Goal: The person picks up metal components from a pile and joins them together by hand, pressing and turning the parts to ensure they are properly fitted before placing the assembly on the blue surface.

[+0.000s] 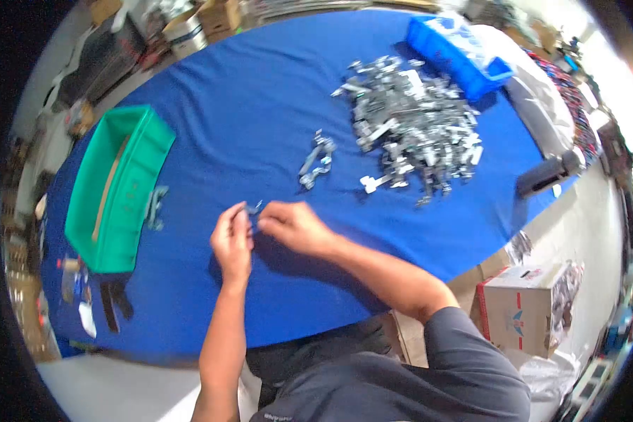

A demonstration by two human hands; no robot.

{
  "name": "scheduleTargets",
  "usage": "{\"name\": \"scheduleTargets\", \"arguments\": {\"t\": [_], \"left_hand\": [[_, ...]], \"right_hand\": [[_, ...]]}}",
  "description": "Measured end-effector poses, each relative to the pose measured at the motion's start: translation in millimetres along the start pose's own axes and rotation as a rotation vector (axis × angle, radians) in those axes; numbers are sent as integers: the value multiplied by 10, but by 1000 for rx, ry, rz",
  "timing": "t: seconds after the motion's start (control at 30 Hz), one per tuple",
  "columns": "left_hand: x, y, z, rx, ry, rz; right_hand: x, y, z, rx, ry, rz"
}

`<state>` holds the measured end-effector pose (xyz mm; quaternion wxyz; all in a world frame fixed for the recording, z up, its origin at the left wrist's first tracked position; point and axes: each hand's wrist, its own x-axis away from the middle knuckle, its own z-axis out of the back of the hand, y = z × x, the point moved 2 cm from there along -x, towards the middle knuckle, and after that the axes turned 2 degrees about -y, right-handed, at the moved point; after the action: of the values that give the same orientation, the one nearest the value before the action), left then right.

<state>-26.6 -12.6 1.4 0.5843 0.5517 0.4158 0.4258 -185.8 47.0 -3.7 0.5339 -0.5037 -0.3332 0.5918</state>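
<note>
My left hand [233, 238] is closed in a pinch over the blue cloth, with its fingertips on a small metal piece [254, 209]. Close by on the right, my right hand [295, 224] has its fingers pressed together at the other side of that piece. Blur and the fingers hide most of it, so its exact kind does not show. Beyond the hands lie a few linked silver metal parts [318, 160]. Farther right spreads a large heap of silver hinge-like metal parts [415, 116].
At the left stands a green bin [123, 239], with another metal part [156, 208] beside it. A blue bin [446, 56] holding pale items sits at the far right. A dark cylinder [541, 176] lies near the right edge. A cardboard box [517, 309] is below the table.
</note>
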Motion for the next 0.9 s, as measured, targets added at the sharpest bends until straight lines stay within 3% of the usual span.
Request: {"name": "scheduleTargets", "arguments": {"t": [0.13, 0.67, 0.8, 0.9], "left_hand": [[-52, -6, 65, 153, -2, 58], [-44, 48, 70, -36, -112, 12], [-90, 80, 106, -279, -158, -297], [-68, 56, 80, -248, -116, -332]], "right_hand": [[-21, 17, 5, -186, -18, -203], [-74, -39, 135, -54, -19, -218], [-78, 59, 139, -29, -17, -202], [-83, -9, 131, -170, -40, -252]]}}
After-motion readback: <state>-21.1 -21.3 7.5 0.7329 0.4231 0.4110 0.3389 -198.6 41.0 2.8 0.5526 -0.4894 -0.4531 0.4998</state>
